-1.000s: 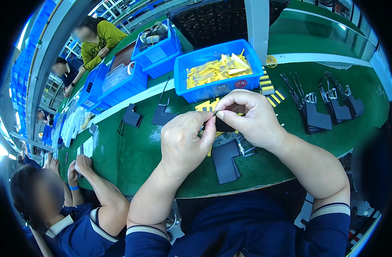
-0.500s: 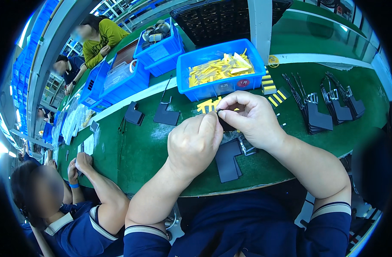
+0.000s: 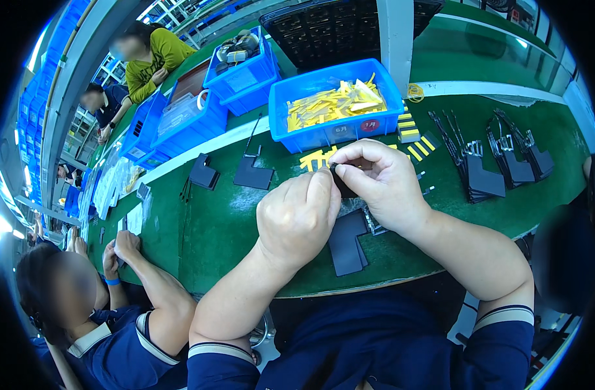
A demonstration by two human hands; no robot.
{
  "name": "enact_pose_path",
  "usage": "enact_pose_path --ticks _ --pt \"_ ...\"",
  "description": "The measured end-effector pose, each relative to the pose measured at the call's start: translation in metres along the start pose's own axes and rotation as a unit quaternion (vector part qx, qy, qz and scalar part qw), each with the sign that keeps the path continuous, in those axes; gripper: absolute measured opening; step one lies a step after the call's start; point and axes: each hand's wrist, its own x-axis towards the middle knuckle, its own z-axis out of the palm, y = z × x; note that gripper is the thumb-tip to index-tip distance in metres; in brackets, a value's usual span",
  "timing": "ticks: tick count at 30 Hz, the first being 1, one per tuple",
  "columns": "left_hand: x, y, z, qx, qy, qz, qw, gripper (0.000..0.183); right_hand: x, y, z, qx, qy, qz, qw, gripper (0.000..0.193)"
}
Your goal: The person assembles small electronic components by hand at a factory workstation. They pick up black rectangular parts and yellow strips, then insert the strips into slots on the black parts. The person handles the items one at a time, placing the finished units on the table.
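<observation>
Both hands point(image 3: 299, 214) point(image 3: 390, 188) pinch a small dark piece point(image 3: 334, 168), its long axis and pointing direction hidden

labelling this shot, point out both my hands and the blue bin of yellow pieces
Left hand point(image 3: 297, 212): head view, back of hand
Right hand point(image 3: 395, 188): head view, middle of hand
Blue bin point(image 3: 310, 142): head view, front wall

Black piece point(image 3: 342, 187), pinched, mostly hidden

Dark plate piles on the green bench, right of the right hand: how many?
3: left pile, nearest the right hand; middle pile; right pile, farthest from it. Plates stacked underneath may be hidden.
</observation>
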Motion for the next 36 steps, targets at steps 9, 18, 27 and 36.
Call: enact_pose_path --ticks 9,18,27,36 --pt "-0.001 0.0 0.003 -0.043 0.05 -0.008 0.998 0.019 0.003 -0.004 -0.004 0.025 -0.022 0.03 0.999 0.009" --pt "-0.003 -0.002 0.007 -0.05 0.048 0.016 0.997 0.02 0.004 0.001 -0.006 0.049 -0.022 0.022 0.998 0.009" --pt "-0.001 -0.008 0.014 -0.084 0.076 0.048 0.992 0.022 0.006 -0.002 -0.007 0.018 -0.007 0.028 0.999 0.01" --pt "-0.005 -0.009 0.017 -0.139 0.062 0.016 0.988 0.02 0.007 0.004 -0.008 0.019 -0.001 0.01 1.0 0.009"
